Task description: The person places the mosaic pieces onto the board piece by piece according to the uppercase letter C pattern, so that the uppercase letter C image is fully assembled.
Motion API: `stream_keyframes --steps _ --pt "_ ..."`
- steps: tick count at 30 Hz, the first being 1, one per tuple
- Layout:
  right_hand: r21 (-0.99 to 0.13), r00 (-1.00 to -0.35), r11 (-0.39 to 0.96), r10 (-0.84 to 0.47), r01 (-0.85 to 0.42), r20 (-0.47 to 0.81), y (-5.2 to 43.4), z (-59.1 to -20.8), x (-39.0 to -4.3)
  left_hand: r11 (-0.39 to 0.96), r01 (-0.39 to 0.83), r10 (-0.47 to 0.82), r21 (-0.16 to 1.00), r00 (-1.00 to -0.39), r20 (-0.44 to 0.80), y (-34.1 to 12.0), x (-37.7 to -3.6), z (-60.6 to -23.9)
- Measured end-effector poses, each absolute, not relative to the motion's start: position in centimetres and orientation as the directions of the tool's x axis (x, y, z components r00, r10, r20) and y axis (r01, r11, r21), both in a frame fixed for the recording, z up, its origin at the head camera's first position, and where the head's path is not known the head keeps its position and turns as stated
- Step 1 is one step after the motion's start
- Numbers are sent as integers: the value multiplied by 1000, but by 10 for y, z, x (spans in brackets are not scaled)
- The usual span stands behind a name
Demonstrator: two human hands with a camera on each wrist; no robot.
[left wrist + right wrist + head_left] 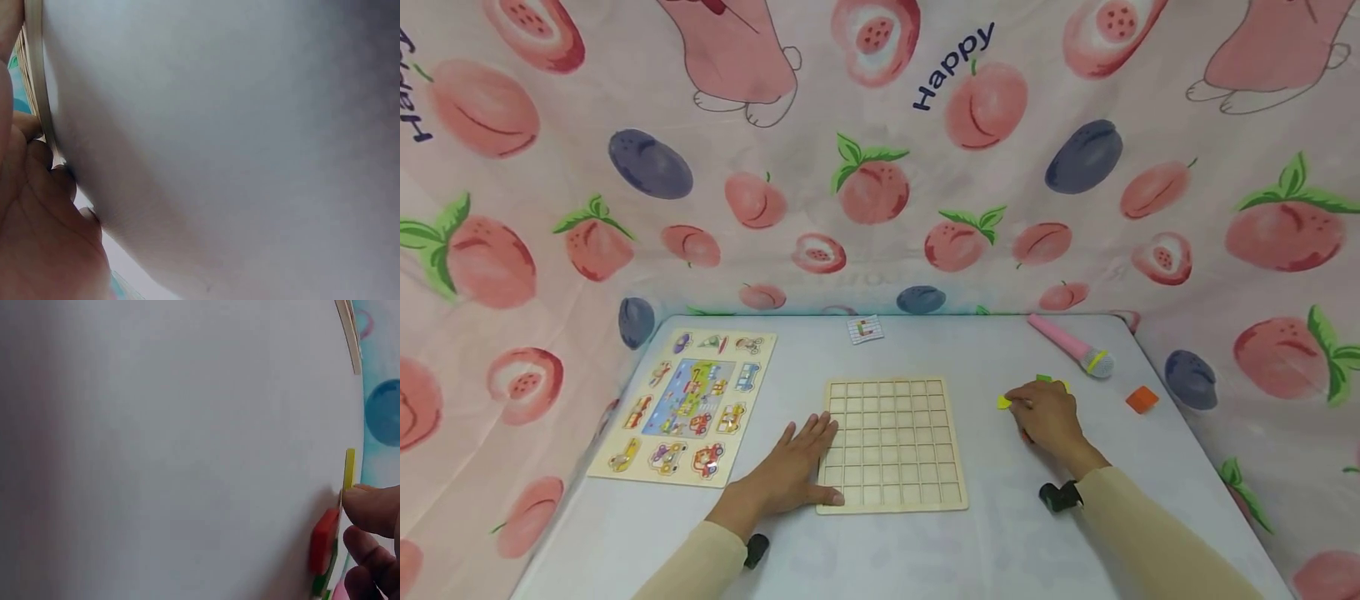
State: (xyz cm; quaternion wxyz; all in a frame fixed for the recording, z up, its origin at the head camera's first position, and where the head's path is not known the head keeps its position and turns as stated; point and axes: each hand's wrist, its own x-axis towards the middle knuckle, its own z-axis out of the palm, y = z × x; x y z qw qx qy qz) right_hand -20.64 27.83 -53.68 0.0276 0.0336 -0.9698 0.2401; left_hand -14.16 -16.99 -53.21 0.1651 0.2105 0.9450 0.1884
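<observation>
A wooden grid board [891, 442] with empty square cells lies in the middle of the white table. My left hand [812, 460] rests flat on the table against the board's left edge, fingers straight, thumb along its front corner. The left wrist view shows that palm [37, 237] beside the board's rim [39, 81]. To the right of the board, my right hand [1021, 410] curls over a small pile of coloured pieces. Its fingertips pinch a yellow piece [1004, 402] [349, 469]. A red piece [324, 540] lies under the fingers, and a green piece [1043, 379] peeks out behind the hand.
A vehicle picture puzzle [688, 404] lies at the left of the table. A small patterned card [865, 329] sits at the back centre. At the back right lies a pink toy microphone [1071, 346], with an orange piece [1142, 399] near the right edge. Peach-print fabric surrounds the table.
</observation>
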Motion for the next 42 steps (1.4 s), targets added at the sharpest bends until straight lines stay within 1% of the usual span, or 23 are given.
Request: stream_keyframes --steps 2,8,11,15,18,22,26,30,34,37,40,42 --pt "-467 -996 880 -60 -86 71 272 -534 -207 840 336 462 426 -855 -236 -171 -142 -533" --pt "-452 -1000 892 -14 -25 28 260 -539 -211 834 335 466 438 -853 -235 -172 -140 -533" --pt "-436 -998 898 -43 -55 37 256 -544 -213 833 336 466 439 -855 -229 -172 -141 -533" --pt "-438 -989 887 -123 -147 83 256 -544 -215 832 336 465 441 -857 -224 -171 -141 -534" --pt "-457 -986 874 -134 -167 102 257 -541 -215 836 335 462 433 -858 -227 -171 -142 -534" --pt "-483 -990 865 -112 -138 82 259 -540 -216 838 332 460 434 -857 -232 -170 -142 -534" --pt "-486 -990 862 -131 -143 59 259 -543 -217 839 320 455 440 -856 -244 -171 -141 -533" --pt "-521 -997 850 -74 -76 23 255 -544 -215 836 321 459 446 -854 -244 -171 -141 -533" --pt "-502 -999 865 -33 -28 -3 251 -543 -214 841 319 452 437 -858 -244 -171 -141 -533" --pt "-477 -997 876 -76 -76 20 249 -544 -216 843 322 451 431 -860 -239 -172 -141 -533" --pt "-491 -991 861 -124 -133 51 250 -545 -218 841 329 456 429 -858 -236 -171 -141 -534" --pt "-511 -989 847 -135 -147 62 253 -544 -218 839 332 460 432 -856 -236 -171 -141 -534"
